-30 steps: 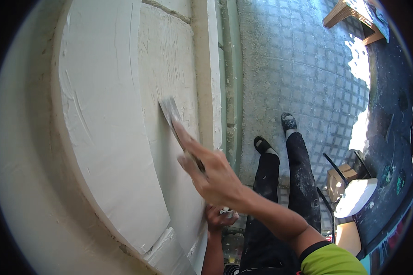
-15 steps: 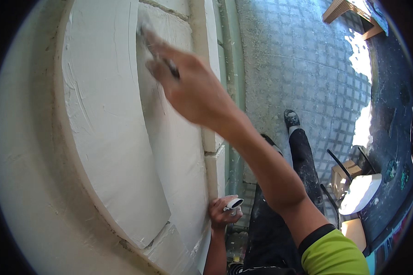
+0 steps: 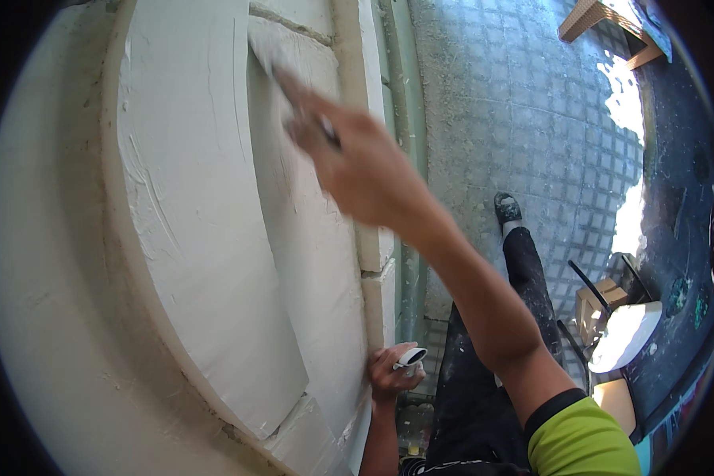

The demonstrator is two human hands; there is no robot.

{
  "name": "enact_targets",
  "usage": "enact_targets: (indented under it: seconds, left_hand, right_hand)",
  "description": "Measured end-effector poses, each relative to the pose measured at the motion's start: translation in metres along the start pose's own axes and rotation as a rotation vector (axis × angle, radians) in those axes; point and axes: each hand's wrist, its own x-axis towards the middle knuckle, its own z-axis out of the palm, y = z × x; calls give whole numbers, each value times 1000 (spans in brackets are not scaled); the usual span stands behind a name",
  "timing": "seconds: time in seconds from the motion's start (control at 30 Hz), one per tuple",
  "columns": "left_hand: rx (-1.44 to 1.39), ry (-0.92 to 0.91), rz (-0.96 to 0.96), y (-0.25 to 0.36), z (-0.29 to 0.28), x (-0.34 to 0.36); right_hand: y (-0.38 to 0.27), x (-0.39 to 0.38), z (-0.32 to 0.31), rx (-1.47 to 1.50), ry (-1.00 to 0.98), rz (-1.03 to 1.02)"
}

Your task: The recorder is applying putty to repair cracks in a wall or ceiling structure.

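My right hand reaches across the wall and is closed round a putty knife, both smeared by motion. The knife's thin blade lies by the upper part of the edge between a raised white band and a recessed strip. White filler forms ridges and streaks on the curved band. Low down, beside the wall's right edge, my left hand grips a white, tube-like handle with a dark end. The rest of that tool is mostly hidden by my fingers.
A pale green ledge runs along the wall's right side. Beyond lies a tiled floor with white dust, where my dark shoe stands. To the right are a chair, a cardboard box and a tan piece of furniture.
My right hand and the putty knife have shifted slightly right and down. The left hand keeps its grip by the wall edge. The whole view has moved a little.
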Motion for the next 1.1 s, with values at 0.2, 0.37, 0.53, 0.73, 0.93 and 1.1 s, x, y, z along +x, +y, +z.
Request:
enact_targets:
  seconds: [0.2,0.37,0.53,0.73,0.93,1.1]
  left_hand:
    - [17,-7,21,-5,-3,-6]
    - [31,-9,-15,-2,-3,-3]
    - [98,40,85,-5,-3,-16]
    - [27,16,-22,-4,6,-8]
    - [80,27,73,-9,2,-11]
    - [128,-13,67,-20,6,-36]
  right_hand:
    - [42,-9,22,-66,166,-218]
    - [38,-29,23,146,47,48]
    - [73,-127,62,48,-31,27]
    - [78,-94,48,110,39,253]
    - [77,-96,62,189,87,258]
    - [84,-114,70,130,104,106]
